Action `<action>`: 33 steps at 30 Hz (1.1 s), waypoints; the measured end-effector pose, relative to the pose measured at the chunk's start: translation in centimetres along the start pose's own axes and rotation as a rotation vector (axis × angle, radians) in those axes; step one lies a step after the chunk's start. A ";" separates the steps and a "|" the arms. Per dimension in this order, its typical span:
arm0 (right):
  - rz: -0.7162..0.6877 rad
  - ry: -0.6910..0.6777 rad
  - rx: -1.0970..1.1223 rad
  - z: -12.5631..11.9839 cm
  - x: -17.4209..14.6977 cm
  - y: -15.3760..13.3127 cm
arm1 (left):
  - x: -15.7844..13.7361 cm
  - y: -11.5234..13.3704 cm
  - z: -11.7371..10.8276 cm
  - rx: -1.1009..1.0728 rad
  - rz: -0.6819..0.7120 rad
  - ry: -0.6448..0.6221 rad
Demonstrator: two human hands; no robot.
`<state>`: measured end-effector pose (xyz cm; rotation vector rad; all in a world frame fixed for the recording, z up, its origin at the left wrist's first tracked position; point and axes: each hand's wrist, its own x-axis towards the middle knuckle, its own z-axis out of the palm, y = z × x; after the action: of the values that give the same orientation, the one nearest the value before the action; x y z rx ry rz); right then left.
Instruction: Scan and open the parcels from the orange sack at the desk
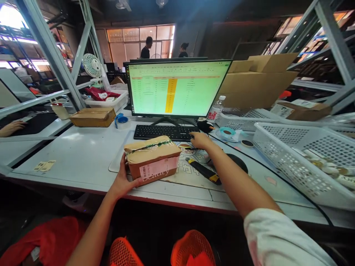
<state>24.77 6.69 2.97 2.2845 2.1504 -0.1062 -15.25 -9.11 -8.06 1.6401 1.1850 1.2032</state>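
Note:
My left hand point(123, 181) grips the near left end of a taped cardboard box point(152, 157), thumb on its front and fingers round the side. The box carries a pale printed label on its front and dark green tape along its top, and rests on the desk mat point(177, 177). My right hand point(201, 141) reaches to the right end of a black keyboard point(163, 132), a finger stretched onto the keys. Below that forearm lies a black and yellow utility knife point(203, 170). Behind the keyboard a monitor point(177, 88) displays a spreadsheet with a yellow column.
Another cardboard box point(93, 117) and a blue tape dispenser point(121, 120) stand at the left. On the right are a white plastic basket point(280, 151), tape rolls point(227, 133) and a bottle point(216, 109). Orange baskets point(192, 245) sit below the desk edge. A co-worker's hand point(12, 128) shows far left.

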 end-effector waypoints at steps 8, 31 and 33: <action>0.016 -0.070 -0.060 2.1 3.4 -0.6 | -0.2 0.6 0.1 0.058 0.005 0.019; -0.174 0.136 0.194 4.0 -15.2 -1.4 | -2.5 12.5 -2.8 1.031 0.400 0.367; -0.306 0.119 0.497 2.5 -16.3 -3.3 | -2.9 14.2 -2.5 1.219 0.358 0.301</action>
<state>20.38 -9.52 1.49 2.1898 2.7850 -0.5805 -14.69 -15.63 5.10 2.6853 2.1169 0.9622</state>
